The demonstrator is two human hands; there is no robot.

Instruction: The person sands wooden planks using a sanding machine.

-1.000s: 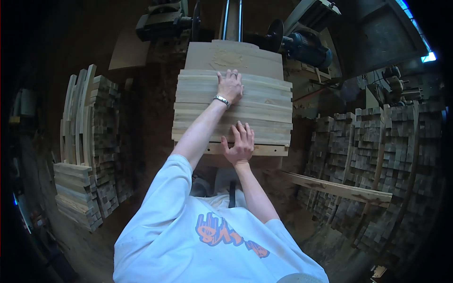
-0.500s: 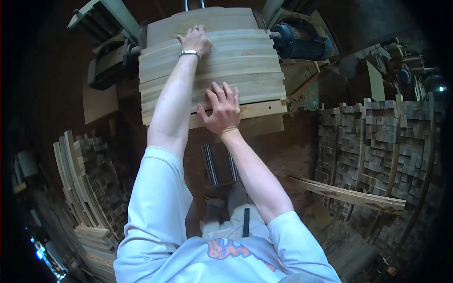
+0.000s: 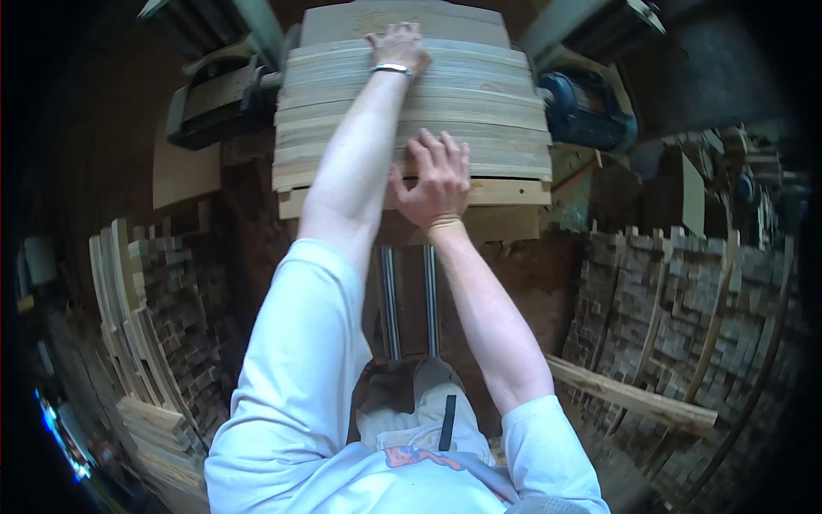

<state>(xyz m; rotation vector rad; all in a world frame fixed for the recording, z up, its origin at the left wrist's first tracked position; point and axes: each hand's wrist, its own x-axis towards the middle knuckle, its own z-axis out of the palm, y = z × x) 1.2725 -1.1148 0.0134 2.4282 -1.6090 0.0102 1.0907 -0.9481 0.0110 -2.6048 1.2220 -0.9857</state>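
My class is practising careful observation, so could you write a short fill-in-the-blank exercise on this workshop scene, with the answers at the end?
1. The hand with a band at its wrist is the person's ____ hand.
2. The hand nearer the person's body is the ____ hand.
3. The boards lying side by side are made of ____.
4. The motor to the right of the boards is coloured ____.

Missing words: left; right; wood; blue.

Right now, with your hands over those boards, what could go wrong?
The boards could slide if the left hand pushes unevenly. The right hand spans the dark gap beside the front rail, so it might get pinched if the boards shift. A blue motor sits near the boards' ends; a straying hand could get hurt if it's running.
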